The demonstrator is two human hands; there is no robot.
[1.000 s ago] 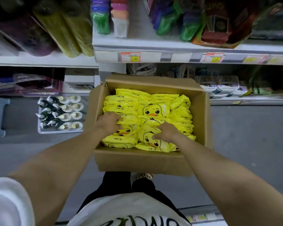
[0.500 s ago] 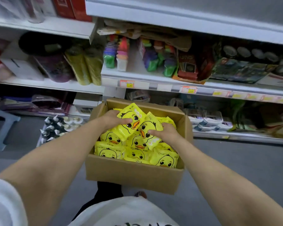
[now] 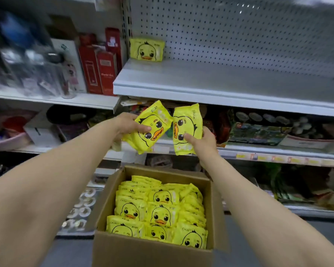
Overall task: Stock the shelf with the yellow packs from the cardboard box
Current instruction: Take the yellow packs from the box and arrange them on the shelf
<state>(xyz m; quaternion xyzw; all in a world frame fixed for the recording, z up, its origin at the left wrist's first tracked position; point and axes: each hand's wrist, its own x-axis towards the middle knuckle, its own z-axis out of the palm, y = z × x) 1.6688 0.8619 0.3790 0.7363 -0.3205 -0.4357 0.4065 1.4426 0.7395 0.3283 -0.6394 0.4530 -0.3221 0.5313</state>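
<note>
My left hand (image 3: 128,126) grips a yellow duck-face pack (image 3: 150,130), seemingly with more packs stacked behind it. My right hand (image 3: 201,142) grips another yellow pack (image 3: 187,125) turned on its side. Both are raised above the open cardboard box (image 3: 152,251), just below the front lip of the white shelf (image 3: 210,81). The box holds several more yellow packs (image 3: 158,212). One yellow pack (image 3: 147,49) stands upright at the shelf's back left, against the pegboard.
Red boxes (image 3: 98,68) and clear bottles fill the neighbouring shelf to the left. Lower shelves behind my hands carry mixed goods and price tags (image 3: 278,158). A tray of bottles (image 3: 81,211) sits on the floor left of the box.
Both hands have lifted their packs out of the box and up toward the white shelf. My view has tilted upward, so the pegboard shelf now shows.
</note>
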